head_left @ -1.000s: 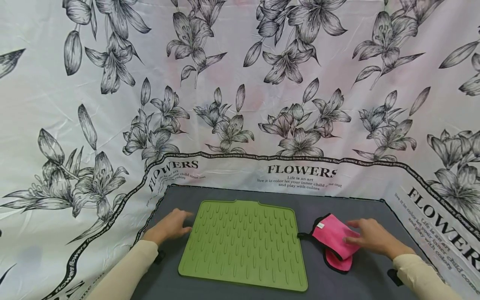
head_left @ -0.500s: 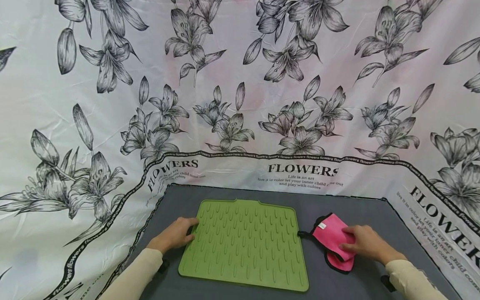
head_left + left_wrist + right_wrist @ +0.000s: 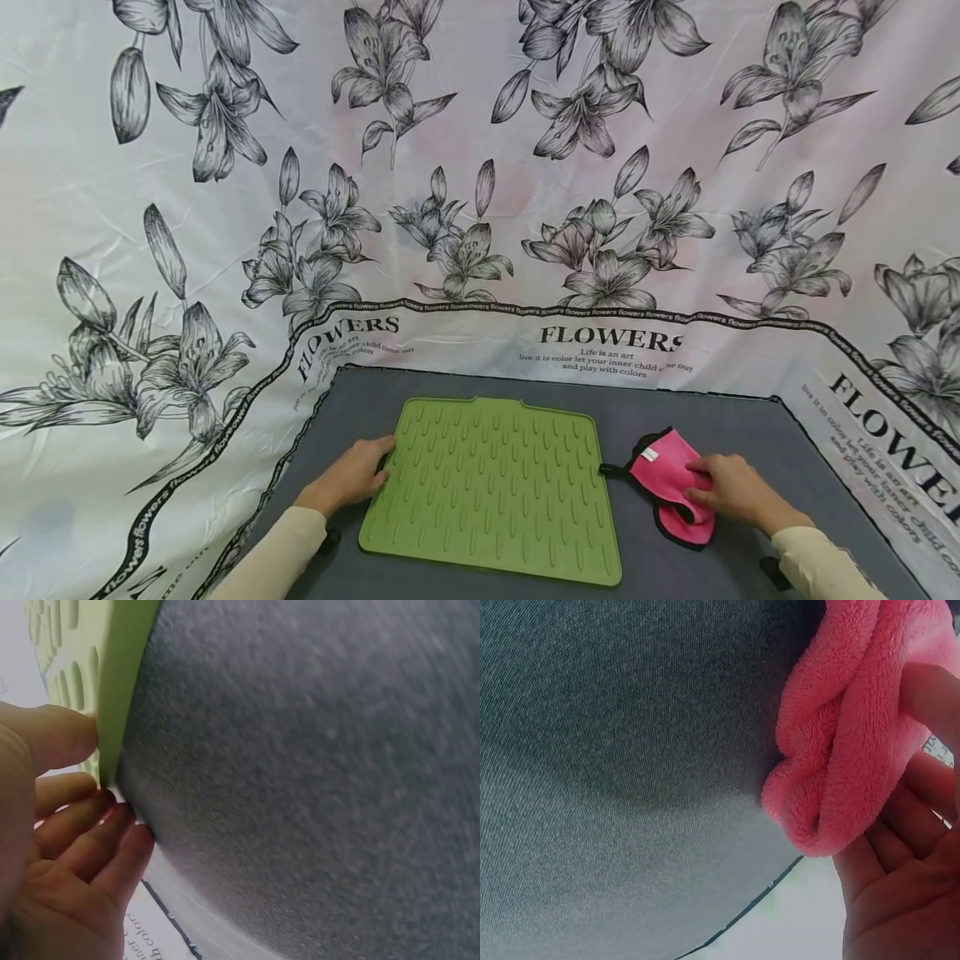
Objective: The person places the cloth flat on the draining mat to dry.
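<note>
A green dish drying mat (image 3: 491, 492) with raised ridges lies flat on the grey table. My left hand (image 3: 348, 475) rests at its left edge. In the left wrist view, the thumb (image 3: 64, 737) touches the mat's rim (image 3: 120, 697), and the other fingers lie fairly straight beside it. To the right of the mat is a folded pink fleece cleaning cloth (image 3: 667, 471) with black trim, a white label and a black hanging loop. My right hand (image 3: 738, 492) pinches the cloth's right side, bunching the pink pile (image 3: 855, 750) between thumb and fingers.
The grey table top (image 3: 525, 390) reaches back to a black-edged seam. White fabric (image 3: 465, 150) printed with grey lilies and lettering hangs behind the table and along both sides.
My left hand has come in to the mat's left edge. My right hand has moved left onto the cloth and taken hold of its right side, which now bunches up.
</note>
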`<state>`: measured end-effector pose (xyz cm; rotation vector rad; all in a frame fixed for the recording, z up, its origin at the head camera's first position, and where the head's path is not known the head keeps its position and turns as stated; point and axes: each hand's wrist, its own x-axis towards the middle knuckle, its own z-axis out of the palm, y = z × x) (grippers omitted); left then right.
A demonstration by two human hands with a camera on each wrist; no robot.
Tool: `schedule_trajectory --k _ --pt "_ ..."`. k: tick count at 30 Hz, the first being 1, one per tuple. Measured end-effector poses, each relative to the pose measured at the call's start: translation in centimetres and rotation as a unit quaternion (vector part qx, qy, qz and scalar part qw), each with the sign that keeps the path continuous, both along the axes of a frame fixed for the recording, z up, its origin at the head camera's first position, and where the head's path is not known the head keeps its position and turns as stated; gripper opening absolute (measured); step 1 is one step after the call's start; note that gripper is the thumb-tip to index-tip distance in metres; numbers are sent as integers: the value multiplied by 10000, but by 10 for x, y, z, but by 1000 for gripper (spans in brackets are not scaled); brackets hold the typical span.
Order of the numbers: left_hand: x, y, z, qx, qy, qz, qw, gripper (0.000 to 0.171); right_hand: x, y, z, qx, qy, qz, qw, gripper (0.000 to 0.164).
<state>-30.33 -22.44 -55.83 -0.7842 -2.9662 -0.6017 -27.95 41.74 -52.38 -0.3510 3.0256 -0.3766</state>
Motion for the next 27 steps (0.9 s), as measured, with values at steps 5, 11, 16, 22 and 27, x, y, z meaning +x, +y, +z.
schedule_trajectory --k 5,11,16,22,27 --pt "2 4 -2 7 3 118 9999 53 1 0 -3 30 197 19 9998 44" --pt "2 7 -2 -51 -129 293 9995 53 0 -5 -1 -155 339 4 9993 21" --pt "5 9 -3 -72 -216 305 9993 53 0 -3 7 -145 414 58 9990 6" --pt "5 8 -2 20 -312 214 9993 53 -1 2 32 -69 977 341 9946 24" --pt "1 7 1 -3 -302 280 9991 53 -12 -4 66 -82 1173 526 9917 11"
